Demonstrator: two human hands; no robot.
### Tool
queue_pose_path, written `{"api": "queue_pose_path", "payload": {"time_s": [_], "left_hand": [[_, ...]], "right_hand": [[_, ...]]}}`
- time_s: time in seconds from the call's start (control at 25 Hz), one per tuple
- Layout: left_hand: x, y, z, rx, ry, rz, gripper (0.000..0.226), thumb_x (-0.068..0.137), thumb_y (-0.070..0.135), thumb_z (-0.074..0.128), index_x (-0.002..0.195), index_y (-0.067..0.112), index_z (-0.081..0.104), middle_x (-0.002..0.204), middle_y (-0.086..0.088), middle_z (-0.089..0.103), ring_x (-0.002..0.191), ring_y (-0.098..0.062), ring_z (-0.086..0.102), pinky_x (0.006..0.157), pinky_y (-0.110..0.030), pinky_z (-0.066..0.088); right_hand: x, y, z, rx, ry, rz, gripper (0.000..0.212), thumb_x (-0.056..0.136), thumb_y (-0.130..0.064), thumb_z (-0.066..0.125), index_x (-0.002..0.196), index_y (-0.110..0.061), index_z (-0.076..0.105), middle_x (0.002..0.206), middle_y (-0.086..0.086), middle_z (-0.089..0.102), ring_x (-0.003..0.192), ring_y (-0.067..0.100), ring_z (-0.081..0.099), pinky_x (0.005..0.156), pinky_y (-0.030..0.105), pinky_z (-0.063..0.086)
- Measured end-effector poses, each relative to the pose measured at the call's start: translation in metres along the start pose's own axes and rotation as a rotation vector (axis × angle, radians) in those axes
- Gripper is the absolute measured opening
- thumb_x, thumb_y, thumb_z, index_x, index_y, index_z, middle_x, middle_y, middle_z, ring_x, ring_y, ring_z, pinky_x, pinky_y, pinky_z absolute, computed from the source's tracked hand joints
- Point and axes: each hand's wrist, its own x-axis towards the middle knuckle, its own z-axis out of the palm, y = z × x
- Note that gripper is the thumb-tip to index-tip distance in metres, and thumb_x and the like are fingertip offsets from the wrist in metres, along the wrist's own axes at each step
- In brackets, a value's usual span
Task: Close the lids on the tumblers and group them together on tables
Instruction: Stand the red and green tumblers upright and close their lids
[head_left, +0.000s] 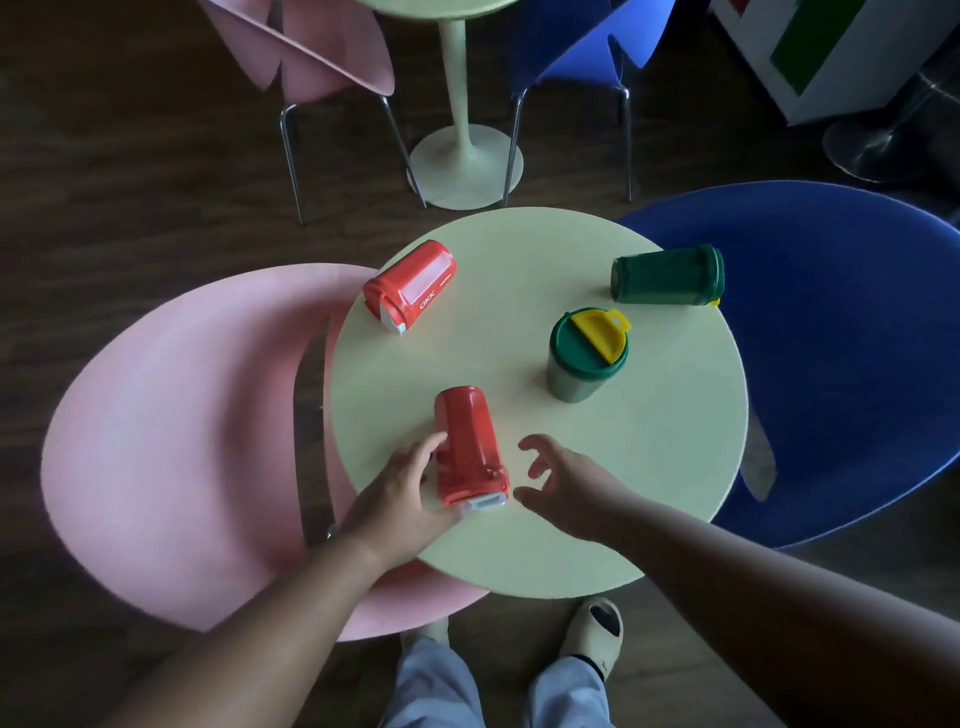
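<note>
Four tumblers on round pale-green worktop (649, 467). Near red tumbler (470, 444) on its side at the near-left edge, base pointing to far side, lid end with white flip cap toward the person; left hand (400, 499) holds its left side at the lid end. Second red tumbler (410, 283) on its side at far-left edge, white "OKK" lettering, white cap end toward the left edge. Dark green tumbler (667, 274) on its side at far-right edge, lid end to the right. Grey-green tumbler (587, 358) upright right of centre, green lid with yellow flap
</note>
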Motion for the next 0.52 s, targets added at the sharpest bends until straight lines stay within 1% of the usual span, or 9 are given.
{"api": "queue_pose_path", "payload": {"time_s": [0.08,0.2,0.28,0.32,0.44,0.52], "left_hand": [[-0.001,-0.005,0.004,-0.029,-0.042,0.01,0.094,0.076,0.039,0.082,0.153,0.038,0.027,0.138,0.005,0.044,0.12,-0.011,0.053,0.102,-0.029,0.043],[0.003,-0.009,0.009,-0.106,-0.016,0.055,0.092,0.078,0.031,0.082,0.153,0.037,0.03,0.128,0.006,0.047,0.108,-0.008,0.059,0.1,-0.032,0.048],[0.006,-0.011,0.01,-0.146,0.003,0.065,0.085,0.079,0.026,0.081,0.15,0.037,0.036,0.125,0.006,0.053,0.105,-0.009,0.062,0.097,-0.034,0.052],[0.007,-0.012,0.008,-0.175,0.004,0.055,0.082,0.08,0.024,0.08,0.148,0.039,0.038,0.125,0.005,0.057,0.105,-0.009,0.063,0.095,-0.032,0.053],[0.007,-0.007,0.002,-0.243,-0.025,0.02,0.074,0.082,0.022,0.079,0.145,0.038,0.045,0.123,0.005,0.063,0.1,-0.007,0.066,0.088,-0.015,0.052],[0.008,0.0,-0.004,-0.254,0.0,0.02,0.065,0.084,0.026,0.077,0.142,0.037,0.05,0.114,0.005,0.068,0.091,-0.005,0.067,0.083,-0.015,0.052]], "right_hand": [[0.012,-0.006,0.009,-0.007,-0.053,0.02,0.07,0.088,-0.038,0.068,0.146,-0.026,0.031,0.124,-0.001,0.06,0.094,0.016,0.06,0.079,0.028,0.046],[0.022,-0.013,0.021,0.035,-0.104,0.045,0.078,0.086,-0.034,0.071,0.149,-0.025,0.026,0.128,0.003,0.061,0.093,0.019,0.061,0.076,0.028,0.047],[0.022,-0.016,0.026,0.071,-0.082,0.082,0.076,0.087,-0.032,0.07,0.149,-0.024,0.027,0.127,0.005,0.061,0.091,0.021,0.062,0.072,0.028,0.047],[0.021,-0.018,0.027,0.082,-0.064,0.096,0.073,0.088,-0.031,0.069,0.149,-0.024,0.029,0.124,0.005,0.061,0.091,0.021,0.062,0.07,0.028,0.047],[0.016,-0.024,0.026,0.096,-0.02,0.114,0.062,0.091,-0.031,0.064,0.145,-0.022,0.035,0.112,0.003,0.063,0.09,0.023,0.063,0.071,0.032,0.051],[0.011,-0.031,0.019,0.092,0.022,0.122,0.055,0.093,-0.033,0.059,0.142,-0.021,0.038,0.111,0.005,0.066,0.088,0.023,0.064,0.069,0.032,0.051]]}}
